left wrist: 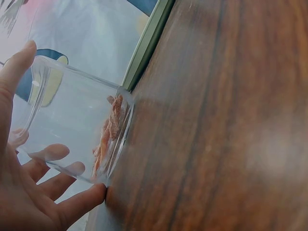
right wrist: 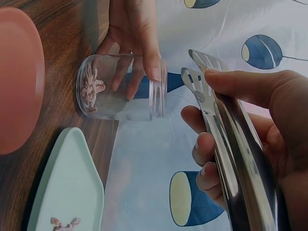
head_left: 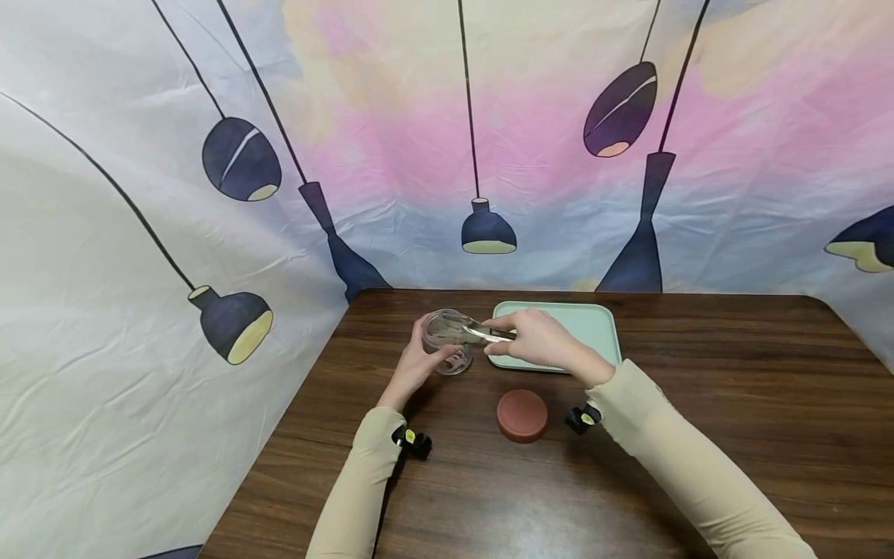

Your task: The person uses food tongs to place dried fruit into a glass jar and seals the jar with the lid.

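My left hand [head_left: 410,366] is wrapped around a clear jar [right wrist: 137,109], thumb on one side and fingers on the other. The jar stands upright on the table, its mouth uncovered. Several reddish-brown, knobbly pieces [left wrist: 111,126] that look like dried meat or snack lie at its bottom. In my right hand [head_left: 539,338] I grip metal tongs [right wrist: 230,154]. Their slotted tips are slightly parted with nothing between them, just above the jar's mouth in the right wrist view.
Behind my right hand lies a pale green tray [head_left: 590,320], with at least one similar piece [right wrist: 65,224] on it. A round reddish lid [head_left: 522,416] rests on the dark wooden table [head_left: 726,404] nearer to me. A printed cloth [head_left: 419,140] hangs behind the table.
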A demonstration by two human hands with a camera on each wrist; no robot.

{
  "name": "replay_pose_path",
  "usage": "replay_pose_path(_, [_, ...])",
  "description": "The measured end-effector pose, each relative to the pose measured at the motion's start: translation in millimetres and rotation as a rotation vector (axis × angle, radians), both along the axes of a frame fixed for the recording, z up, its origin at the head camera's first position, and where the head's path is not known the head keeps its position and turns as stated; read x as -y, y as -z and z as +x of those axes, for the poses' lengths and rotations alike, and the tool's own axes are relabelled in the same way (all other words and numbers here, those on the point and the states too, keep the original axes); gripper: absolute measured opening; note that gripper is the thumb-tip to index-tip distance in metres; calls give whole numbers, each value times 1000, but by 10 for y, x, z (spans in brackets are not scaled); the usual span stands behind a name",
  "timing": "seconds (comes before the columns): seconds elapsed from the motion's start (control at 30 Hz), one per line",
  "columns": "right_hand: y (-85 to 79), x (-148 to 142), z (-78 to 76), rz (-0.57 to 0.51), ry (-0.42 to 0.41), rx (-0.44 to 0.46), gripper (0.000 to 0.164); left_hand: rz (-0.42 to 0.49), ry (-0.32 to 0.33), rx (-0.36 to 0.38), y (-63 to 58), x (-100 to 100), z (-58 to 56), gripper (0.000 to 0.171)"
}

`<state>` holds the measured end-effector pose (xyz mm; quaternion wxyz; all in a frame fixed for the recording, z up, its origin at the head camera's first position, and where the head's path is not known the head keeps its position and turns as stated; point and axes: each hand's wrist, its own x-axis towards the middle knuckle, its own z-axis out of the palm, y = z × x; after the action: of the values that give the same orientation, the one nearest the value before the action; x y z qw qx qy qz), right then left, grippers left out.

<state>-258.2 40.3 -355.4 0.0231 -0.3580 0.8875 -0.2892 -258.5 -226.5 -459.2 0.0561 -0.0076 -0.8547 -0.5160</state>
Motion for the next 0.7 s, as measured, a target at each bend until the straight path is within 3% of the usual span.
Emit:
replay_pose_path(0.17, [-19,-38,-7,-1,12,14,50,1,0,13,2,2,8,101])
replay_pose_path(0.47, [-122,-254,-39,-3,46,44,58,14,11,8,4,-8,6,94])
replay_pose_path(0.7, [-226,-472,-92,7,74,14,59,16,-9,-7,18,-5,15,97])
